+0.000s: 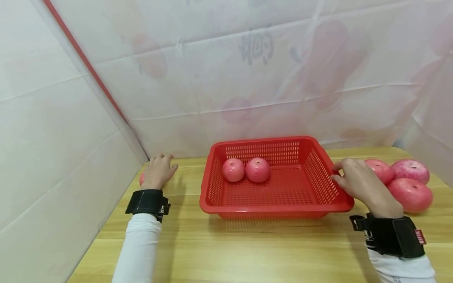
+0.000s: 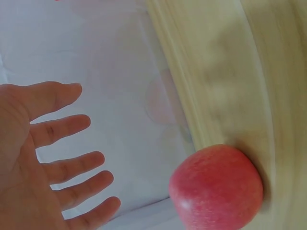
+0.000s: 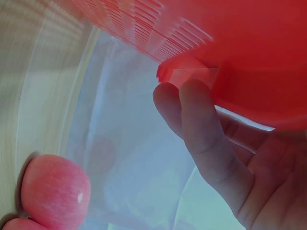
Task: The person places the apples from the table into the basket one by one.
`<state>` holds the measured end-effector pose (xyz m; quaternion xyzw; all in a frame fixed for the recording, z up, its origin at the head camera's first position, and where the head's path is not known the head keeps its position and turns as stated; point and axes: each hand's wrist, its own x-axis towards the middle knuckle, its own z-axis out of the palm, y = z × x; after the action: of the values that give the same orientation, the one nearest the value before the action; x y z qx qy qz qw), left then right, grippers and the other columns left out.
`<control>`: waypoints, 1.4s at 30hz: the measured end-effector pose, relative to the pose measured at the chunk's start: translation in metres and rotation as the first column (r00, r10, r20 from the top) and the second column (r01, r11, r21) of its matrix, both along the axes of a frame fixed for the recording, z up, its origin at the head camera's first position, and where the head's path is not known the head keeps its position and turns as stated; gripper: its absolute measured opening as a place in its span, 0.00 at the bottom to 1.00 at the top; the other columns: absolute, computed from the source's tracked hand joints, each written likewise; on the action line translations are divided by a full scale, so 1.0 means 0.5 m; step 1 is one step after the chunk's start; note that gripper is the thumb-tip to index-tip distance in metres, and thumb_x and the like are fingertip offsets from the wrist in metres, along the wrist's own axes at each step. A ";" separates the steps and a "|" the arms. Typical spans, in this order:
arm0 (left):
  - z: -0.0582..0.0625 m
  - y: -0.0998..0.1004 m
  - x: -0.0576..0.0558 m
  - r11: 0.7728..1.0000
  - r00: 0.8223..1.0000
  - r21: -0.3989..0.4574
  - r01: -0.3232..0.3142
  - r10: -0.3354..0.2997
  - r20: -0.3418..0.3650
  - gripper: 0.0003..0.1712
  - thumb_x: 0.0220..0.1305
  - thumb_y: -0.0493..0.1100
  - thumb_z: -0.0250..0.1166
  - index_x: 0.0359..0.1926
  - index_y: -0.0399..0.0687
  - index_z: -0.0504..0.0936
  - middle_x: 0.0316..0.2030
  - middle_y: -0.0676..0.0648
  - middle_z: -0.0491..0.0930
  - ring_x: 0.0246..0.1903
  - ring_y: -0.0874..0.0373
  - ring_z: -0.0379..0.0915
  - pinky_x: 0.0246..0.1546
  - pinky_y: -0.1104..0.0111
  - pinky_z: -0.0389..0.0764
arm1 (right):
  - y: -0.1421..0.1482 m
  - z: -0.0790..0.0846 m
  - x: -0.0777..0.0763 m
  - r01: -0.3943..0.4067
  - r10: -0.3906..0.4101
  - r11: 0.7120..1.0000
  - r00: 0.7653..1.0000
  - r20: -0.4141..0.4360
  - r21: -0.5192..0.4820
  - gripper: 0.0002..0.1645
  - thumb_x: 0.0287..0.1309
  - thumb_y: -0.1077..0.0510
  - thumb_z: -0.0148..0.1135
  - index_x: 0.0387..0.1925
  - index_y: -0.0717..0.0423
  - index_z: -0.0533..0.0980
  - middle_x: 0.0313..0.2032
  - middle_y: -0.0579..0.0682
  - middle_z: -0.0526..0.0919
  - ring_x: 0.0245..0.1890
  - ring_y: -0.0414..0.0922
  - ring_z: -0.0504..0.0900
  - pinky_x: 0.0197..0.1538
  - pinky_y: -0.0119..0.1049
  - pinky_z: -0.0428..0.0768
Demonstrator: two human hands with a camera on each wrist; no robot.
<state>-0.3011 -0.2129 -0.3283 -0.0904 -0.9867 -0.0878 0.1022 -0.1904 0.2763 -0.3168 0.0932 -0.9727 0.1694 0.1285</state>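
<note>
Red plastic is under our right hand (image 1: 364, 186): its fingers and thumb pinch the right rim of the basket (image 1: 263, 209). Our left hand (image 1: 158, 173) holds nothing, its fingers spread well apart. We judge that the next move turns on the lone apple (image 2: 216, 188), which lies on the table (image 1: 262, 251) below the left hand, apart from its fingers and peeking out at its outer side in the head view. It looks nearly round, with no clear long axis; the left hand is by far the nearer. The basket's long side runs left to right between our hands. We count one basket, two apples (image 1: 258, 170) side by side in its left half, three apples (image 1: 410, 195) clustered beyond the right hand, and the lone one: six altogether. Printed sheeting (image 1: 219, 59) stands behind.
</note>
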 end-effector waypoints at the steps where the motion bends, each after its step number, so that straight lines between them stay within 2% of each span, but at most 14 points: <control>1: -0.001 -0.001 0.000 1.000 1.000 0.001 -0.008 0.008 0.000 0.24 0.62 0.47 0.53 0.54 0.35 0.69 0.52 0.29 0.66 0.50 0.32 0.57 0.48 0.40 0.66 | 0.000 0.000 0.000 0.001 -0.001 1.000 1.000 0.000 0.002 0.08 0.47 0.66 0.61 0.31 0.69 0.78 0.16 0.50 0.76 0.13 0.40 0.70 0.16 0.35 0.73; 9: -0.021 -0.016 -0.003 0.999 0.999 0.013 -0.034 0.034 -0.008 0.24 0.61 0.46 0.54 0.54 0.35 0.70 0.51 0.28 0.67 0.49 0.31 0.58 0.47 0.40 0.67 | 0.002 0.002 0.000 -0.002 0.002 1.000 1.000 0.002 -0.004 0.10 0.47 0.66 0.60 0.32 0.71 0.77 0.16 0.51 0.77 0.13 0.40 0.70 0.16 0.35 0.73; 14: -0.036 -0.028 -0.001 0.997 0.997 0.034 -0.074 0.074 0.016 0.24 0.62 0.46 0.53 0.54 0.34 0.69 0.53 0.25 0.62 0.52 0.28 0.51 0.46 0.35 0.63 | 0.002 0.002 0.000 -0.005 0.005 1.000 1.000 0.015 -0.008 0.10 0.47 0.66 0.61 0.32 0.71 0.77 0.17 0.51 0.77 0.13 0.39 0.70 0.16 0.35 0.74; 19: -0.046 -0.038 0.000 0.993 0.993 0.024 -0.112 0.111 0.042 0.25 0.63 0.46 0.52 0.56 0.35 0.68 0.55 0.23 0.57 0.53 0.26 0.47 0.50 0.35 0.59 | 0.002 0.002 0.000 0.002 -0.001 1.000 0.999 0.040 -0.020 0.11 0.48 0.65 0.61 0.34 0.71 0.77 0.18 0.52 0.77 0.12 0.39 0.70 0.16 0.36 0.76; 25: -0.052 -0.046 0.006 0.989 0.987 0.018 -0.147 0.145 0.070 0.26 0.61 0.45 0.54 0.56 0.34 0.67 0.56 0.22 0.56 0.53 0.26 0.48 0.49 0.35 0.58 | 0.002 0.001 -0.001 0.007 -0.005 1.000 0.998 0.062 -0.026 0.12 0.49 0.65 0.61 0.34 0.72 0.76 0.18 0.53 0.77 0.13 0.39 0.71 0.17 0.36 0.77; 31: -0.064 -0.053 0.007 0.981 0.977 0.020 -0.191 0.188 0.096 0.23 0.58 0.43 0.56 0.52 0.34 0.69 0.53 0.23 0.58 0.51 0.26 0.49 0.47 0.35 0.59 | 0.001 0.000 -0.002 0.010 -0.009 1.000 0.998 0.054 -0.018 0.13 0.48 0.65 0.60 0.35 0.73 0.76 0.18 0.54 0.77 0.13 0.39 0.71 0.16 0.36 0.76; 42: -0.099 -0.069 -0.001 0.968 0.971 0.080 -0.238 0.235 0.044 0.20 0.61 0.41 0.43 0.52 0.36 0.65 0.54 0.26 0.55 0.52 0.27 0.47 0.44 0.32 0.58 | 0.001 0.001 -0.001 0.024 -0.021 0.999 0.996 0.085 -0.037 0.14 0.49 0.64 0.61 0.36 0.73 0.76 0.18 0.53 0.77 0.12 0.39 0.71 0.17 0.36 0.76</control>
<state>-0.3015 -0.2476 -0.3776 0.0337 -0.9875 -0.1182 0.0986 -0.1908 0.2769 -0.3163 0.0724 -0.9748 0.1904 0.0910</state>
